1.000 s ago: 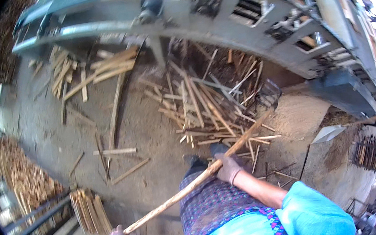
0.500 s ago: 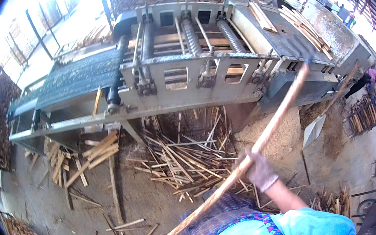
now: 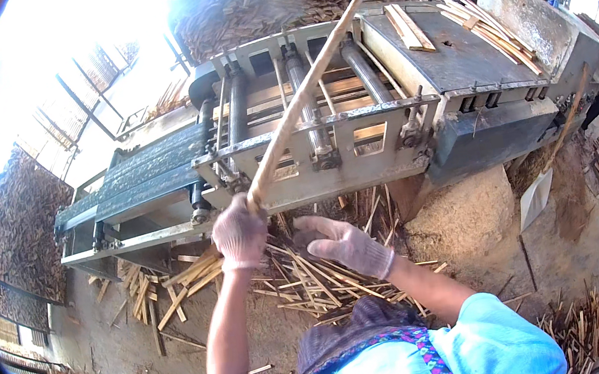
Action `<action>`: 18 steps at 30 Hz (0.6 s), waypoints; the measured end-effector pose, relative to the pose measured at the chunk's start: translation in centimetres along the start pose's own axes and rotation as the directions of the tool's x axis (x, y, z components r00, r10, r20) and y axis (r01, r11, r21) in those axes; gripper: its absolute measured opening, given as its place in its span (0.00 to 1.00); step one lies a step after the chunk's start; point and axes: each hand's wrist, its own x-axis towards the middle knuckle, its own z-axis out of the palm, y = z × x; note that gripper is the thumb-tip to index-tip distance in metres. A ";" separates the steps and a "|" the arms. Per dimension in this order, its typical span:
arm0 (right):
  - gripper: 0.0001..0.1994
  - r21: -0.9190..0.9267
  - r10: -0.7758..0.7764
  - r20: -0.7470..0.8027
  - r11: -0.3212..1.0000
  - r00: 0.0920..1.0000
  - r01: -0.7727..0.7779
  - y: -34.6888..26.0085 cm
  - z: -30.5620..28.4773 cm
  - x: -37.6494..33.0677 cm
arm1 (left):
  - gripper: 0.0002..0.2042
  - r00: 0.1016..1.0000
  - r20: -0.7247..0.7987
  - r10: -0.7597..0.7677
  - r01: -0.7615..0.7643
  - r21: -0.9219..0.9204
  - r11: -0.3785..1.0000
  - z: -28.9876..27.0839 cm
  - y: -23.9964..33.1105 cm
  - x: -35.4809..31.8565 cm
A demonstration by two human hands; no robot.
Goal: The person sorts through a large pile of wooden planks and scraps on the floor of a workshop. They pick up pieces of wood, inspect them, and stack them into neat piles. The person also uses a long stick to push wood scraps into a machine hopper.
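Holding a wooden pole (image 3: 304,97) in the left hand (image 3: 241,230), right hand (image 3: 345,242) uncurled

The left hand is wrapping its curled fingers around the pole near its lower end. From that grip the pole is slanting up and to the right, its far tip standing out over the machine (image 3: 348,174); whether the wood is touching the metal, one cannot tell. The right hand is hovering just to the right of the left, apart from the pole, its thumb standing away from its half-straightened fingers and its grasp holding nothing.

The pole is showing a long, slim, roughly rounded shape, pale brown and slightly uneven along its length. Pale knitted gloves (image 3: 376,257) with ribbed cuffs are covering both hands. Beyond them, the grey metal machine is exposing ridged cylindrical rollers (image 3: 368,76) between slotted side plates. On its flat, dark metal table (image 3: 451,63), flat pale boards (image 3: 409,28) and narrow strips (image 3: 490,35) are lying. Below, thin, straight-edged sticks (image 3: 321,280) are crossing one another in a loose pile, and a fine-grained, tan sawdust heap (image 3: 459,217) is spreading to their right.
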 end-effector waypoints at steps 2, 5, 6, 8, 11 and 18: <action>0.29 -0.291 -0.062 -0.012 0.955 0.998 0.055 3.6 -3.6 -2.5 | 0.11 0.997 0.021 0.069 -0.071 0.091 0.993 0.3 0.8 3.5; 0.24 -0.382 0.081 -0.442 0.884 0.894 -0.269 8.5 -7.2 -8.1 | 0.13 0.988 0.150 0.026 -0.052 0.171 0.984 2.1 -2.4 6.8; 0.25 -0.316 0.128 -0.581 0.874 0.804 -0.368 13.2 -10.7 -11.7 | 0.14 0.983 0.185 0.008 -0.033 0.131 0.991 3.2 -2.5 7.4; 0.23 -0.586 0.020 -0.713 0.532 0.701 -0.612 17.2 -13.7 -19.0 | 0.15 0.972 0.235 0.030 -0.074 0.183 0.980 2.9 -2.3 7.4; 0.24 -0.271 0.341 -0.904 0.004 0.256 -0.963 30.8 -19.0 -38.4 | 0.16 0.974 0.210 0.081 -0.109 0.128 0.986 3.6 -3.5 9.3; 0.28 0.544 0.609 -0.775 0.512 -0.166 -0.664 35.9 -7.7 -41.1 | 0.18 0.952 0.251 0.174 -0.189 0.036 0.981 2.8 -7.7 9.5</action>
